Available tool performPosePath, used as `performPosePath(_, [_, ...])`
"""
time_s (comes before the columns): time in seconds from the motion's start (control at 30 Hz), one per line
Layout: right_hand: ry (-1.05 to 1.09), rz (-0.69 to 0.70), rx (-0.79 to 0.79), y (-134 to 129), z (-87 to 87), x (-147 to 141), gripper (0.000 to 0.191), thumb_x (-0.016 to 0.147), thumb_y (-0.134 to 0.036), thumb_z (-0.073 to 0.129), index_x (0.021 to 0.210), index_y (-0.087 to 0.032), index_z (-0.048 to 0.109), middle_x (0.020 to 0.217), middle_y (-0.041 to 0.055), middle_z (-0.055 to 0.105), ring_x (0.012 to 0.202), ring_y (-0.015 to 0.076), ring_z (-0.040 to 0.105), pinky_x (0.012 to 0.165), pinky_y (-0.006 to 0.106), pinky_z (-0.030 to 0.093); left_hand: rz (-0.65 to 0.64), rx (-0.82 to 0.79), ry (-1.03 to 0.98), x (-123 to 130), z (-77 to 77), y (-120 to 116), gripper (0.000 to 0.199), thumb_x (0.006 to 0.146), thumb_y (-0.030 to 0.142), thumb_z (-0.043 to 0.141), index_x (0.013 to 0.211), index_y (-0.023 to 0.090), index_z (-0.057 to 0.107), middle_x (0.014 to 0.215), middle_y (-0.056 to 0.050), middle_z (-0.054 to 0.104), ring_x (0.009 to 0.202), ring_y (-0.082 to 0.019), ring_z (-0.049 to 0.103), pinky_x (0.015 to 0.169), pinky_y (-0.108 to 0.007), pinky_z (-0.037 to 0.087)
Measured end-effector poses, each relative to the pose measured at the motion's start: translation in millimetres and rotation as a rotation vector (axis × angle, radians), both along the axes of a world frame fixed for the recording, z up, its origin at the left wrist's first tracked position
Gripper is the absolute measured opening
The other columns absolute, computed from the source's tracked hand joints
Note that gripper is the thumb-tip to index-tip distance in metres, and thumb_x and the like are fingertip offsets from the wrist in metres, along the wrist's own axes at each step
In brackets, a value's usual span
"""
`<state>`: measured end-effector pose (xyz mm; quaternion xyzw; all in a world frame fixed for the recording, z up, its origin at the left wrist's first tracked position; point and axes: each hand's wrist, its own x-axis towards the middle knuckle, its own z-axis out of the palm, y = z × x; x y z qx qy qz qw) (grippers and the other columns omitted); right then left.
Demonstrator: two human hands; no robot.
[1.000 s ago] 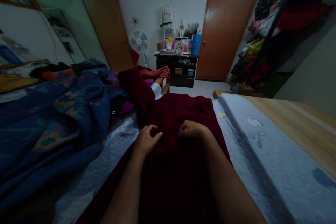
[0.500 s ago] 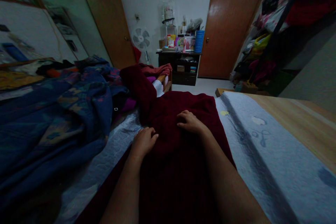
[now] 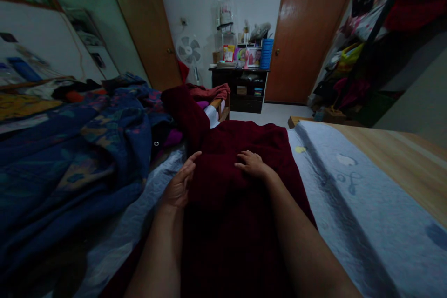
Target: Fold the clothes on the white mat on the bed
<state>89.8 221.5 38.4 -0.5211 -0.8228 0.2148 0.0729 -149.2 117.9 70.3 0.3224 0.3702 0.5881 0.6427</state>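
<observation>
A dark red garment (image 3: 223,172) lies spread over the bed in front of me, and a sleeve-like part (image 3: 186,114) of it reaches out to the upper left. My left hand (image 3: 179,181) is by the garment's left side, palm turned inward and fingers stretched out, holding nothing. On top of the cloth rests my right hand (image 3: 253,164), its fingers apart and slightly bent. The lower part of the garment is very dark between my forearms.
Under the garment is a pale blue mattress cover (image 3: 335,195), with a bare wooden board (image 3: 394,149) along its right. Blue patterned bedding (image 3: 87,163) is heaped on the left. Farther off are a fan (image 3: 188,51), a black cabinet (image 3: 240,88) and hanging clothes (image 3: 366,32).
My left hand has turned from palm-down on the cloth to palm inward, its fingers straightened and raised slightly. The right hand stays almost in place.
</observation>
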Motion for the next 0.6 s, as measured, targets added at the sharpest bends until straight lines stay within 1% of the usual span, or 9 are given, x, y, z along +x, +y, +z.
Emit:
performPosePath(0.1, [0.015,-0.005,-0.006,1,-2.6,0,0.059,0.094,-0.055,0.042,0.141,-0.02,0.047,0.153,0.0115,0.036,0.144,0.0293,0.023,0.116,0.048,0.015,-0.053,0.11,0.01,1,5.0,-5,0.072,0.07,0.03,0.071,0.137,0.026,0.048,0.118,-0.007,0.067,0.107,-0.026,0.065,0.096,-0.041,0.051])
performPosePath(0.17, [0.048,0.018,-0.003,1,-1.9,0,0.054,0.097,-0.053,0.036,0.137,-0.021,0.051,0.149,0.0107,0.042,0.142,0.0274,0.029,0.115,0.047,0.018,-0.038,0.125,0.038,1,4.3,-5,0.073,0.071,0.027,0.07,0.14,0.028,0.045,0.12,-0.007,0.067,0.111,-0.027,0.063,0.099,-0.044,0.05])
performPosePath(0.23, [0.075,0.04,0.012,1,0.3,1,0.049,0.098,-0.05,0.036,0.131,-0.021,0.057,0.143,0.0107,0.049,0.137,0.025,0.036,0.113,0.044,0.022,0.01,0.109,0.029,0,0.3,-1,0.069,0.074,0.026,0.067,0.14,0.031,0.045,0.115,-0.006,0.069,0.112,-0.027,0.064,0.099,-0.048,0.049])
performPosePath(0.33, [0.145,0.023,0.041,-1,6.8,0,0.037,0.092,-0.042,0.051,0.119,-0.019,0.063,0.128,0.0112,0.059,0.121,0.0224,0.05,0.104,0.037,0.034,0.126,0.053,-0.072,-2,-9.2,8,0.052,0.079,0.023,0.063,0.13,0.029,0.055,0.107,-0.006,0.072,0.108,-0.025,0.066,0.098,-0.049,0.05])
performPosePath(0.4, [0.268,-0.032,0.081,-3,14.8,-1,0.026,0.088,-0.034,0.058,0.106,-0.017,0.065,0.113,0.0088,0.064,0.104,0.0191,0.057,0.092,0.031,0.041,0.219,0.017,-0.161,-4,-15.0,14,0.038,0.081,0.019,0.06,0.119,0.024,0.063,0.105,-0.006,0.073,0.106,-0.023,0.067,0.099,-0.047,0.05])
performPosePath(0.47, [0.43,-0.083,0.134,-8,27.2,-3,0.017,0.086,-0.032,0.058,0.093,-0.017,0.063,0.098,0.0048,0.064,0.088,0.0157,0.057,0.08,0.027,0.043,0.27,-0.003,-0.238,-4,-17.8,18,0.03,0.083,0.018,0.056,0.112,0.02,0.067,0.106,-0.007,0.074,0.108,-0.021,0.066,0.101,-0.043,0.049])
performPosePath(0.5, [0.5,-0.081,0.147,-11,35.1,-4,0.017,0.086,-0.034,0.058,0.089,-0.017,0.061,0.092,0.0031,0.062,0.082,0.0146,0.056,0.075,0.026,0.042,0.277,-0.004,-0.269,-4,-17.8,20,0.029,0.084,0.017,0.055,0.11,0.019,0.068,0.108,-0.007,0.073,0.11,-0.02,0.065,0.102,-0.04,0.048])
performPosePath(0.53, [0.552,-0.056,0.145,-15,43.6,-5,0.02,0.085,-0.038,0.058,0.086,-0.018,0.059,0.088,0.0017,0.06,0.079,0.014,0.054,0.071,0.025,0.042,0.275,0.001,-0.295,-3,-16.8,20,0.029,0.085,0.017,0.053,0.11,0.018,0.069,0.11,-0.008,0.073,0.112,-0.02,0.064,0.104,-0.038,0.047])
performPosePath(0.6, [0.604,0.061,0.115,-25,60.9,-8,0.026,0.084,-0.045,0.06,0.085,-0.019,0.056,0.086,0.0001,0.057,0.077,0.0134,0.051,0.069,0.025,0.041,0.278,0.024,-0.331,-1,-12.6,19,0.03,0.086,0.017,0.051,0.111,0.016,0.069,0.113,-0.008,0.072,0.115,-0.018,0.062,0.104,-0.034,0.047])
